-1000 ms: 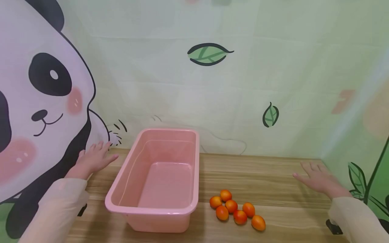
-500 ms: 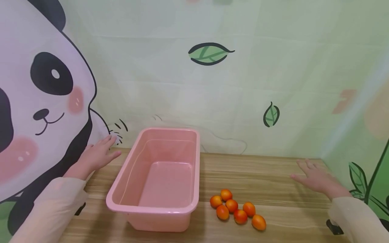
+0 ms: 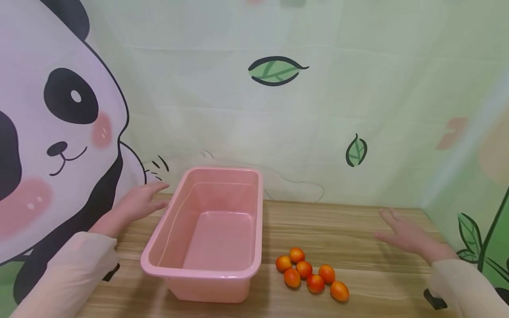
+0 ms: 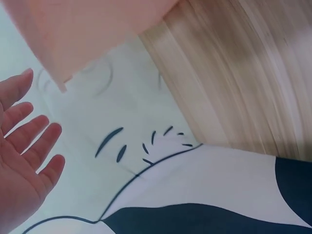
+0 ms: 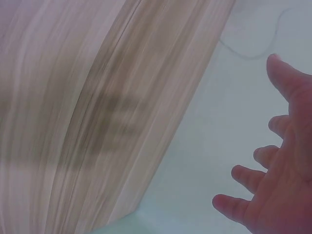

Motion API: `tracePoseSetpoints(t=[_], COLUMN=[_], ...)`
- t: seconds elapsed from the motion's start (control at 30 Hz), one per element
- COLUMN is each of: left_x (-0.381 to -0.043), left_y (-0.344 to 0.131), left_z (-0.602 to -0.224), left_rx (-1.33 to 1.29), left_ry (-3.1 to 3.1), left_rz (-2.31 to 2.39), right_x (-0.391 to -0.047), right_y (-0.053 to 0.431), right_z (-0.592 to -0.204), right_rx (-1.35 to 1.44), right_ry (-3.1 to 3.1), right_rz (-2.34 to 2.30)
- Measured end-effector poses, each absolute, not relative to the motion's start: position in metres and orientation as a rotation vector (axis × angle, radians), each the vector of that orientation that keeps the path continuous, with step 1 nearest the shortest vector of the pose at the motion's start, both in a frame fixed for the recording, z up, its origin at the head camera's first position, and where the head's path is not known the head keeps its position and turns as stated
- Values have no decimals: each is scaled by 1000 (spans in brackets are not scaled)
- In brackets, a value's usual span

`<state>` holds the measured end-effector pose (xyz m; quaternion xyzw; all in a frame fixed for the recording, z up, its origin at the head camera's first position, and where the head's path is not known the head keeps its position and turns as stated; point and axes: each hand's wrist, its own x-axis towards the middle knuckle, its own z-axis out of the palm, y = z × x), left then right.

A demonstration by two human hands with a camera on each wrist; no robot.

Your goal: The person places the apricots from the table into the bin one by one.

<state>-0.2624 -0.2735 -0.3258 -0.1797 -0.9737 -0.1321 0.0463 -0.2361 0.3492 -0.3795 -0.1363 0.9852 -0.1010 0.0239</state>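
A deep pink plastic basin [image 3: 254, 247] stands on the wooden table, with nothing inside it. To its right lie several small orange-red tomatoes [image 3: 304, 269] in a loose cluster. My left hand [image 3: 139, 205] hovers just left of the basin's rim, fingers extended and holding nothing; the left wrist view shows its spread fingers [image 4: 36, 146] below the basin's pink wall [image 4: 92, 39]. Over the right part of the table my right hand [image 3: 409, 236] hangs in the air with fingers apart. In the right wrist view the right hand [image 5: 282, 165] holds nothing, its shadow falling on the wood.
Behind the wooden table [image 3: 326, 229] hangs a pale green cloth [image 3: 199, 88] with a printed panda [image 3: 75, 145] at left and leaves. The cloth meets the table's far edge and continues along the right side.
My left hand has moved right, closer to the basin's rim. The right hand has drifted slightly left. The view has shifted a little; basin and tomatoes stay in place.
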Motion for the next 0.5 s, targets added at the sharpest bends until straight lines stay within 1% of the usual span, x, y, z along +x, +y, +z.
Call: tracePoseSetpoints(t=[0.1,0.5], left_x=[-261,-264], left_y=[-267,-255], left_z=[-324,-323], left_rx=[-554,-418], left_ry=[-2982,-3055], left_rz=[-471,-747], right_x=[-234,-227], right_y=[343,316], right_z=[-379,-378], right_rx=[-448,-586], right_ry=[3025,2978], right_rz=[-379,-479])
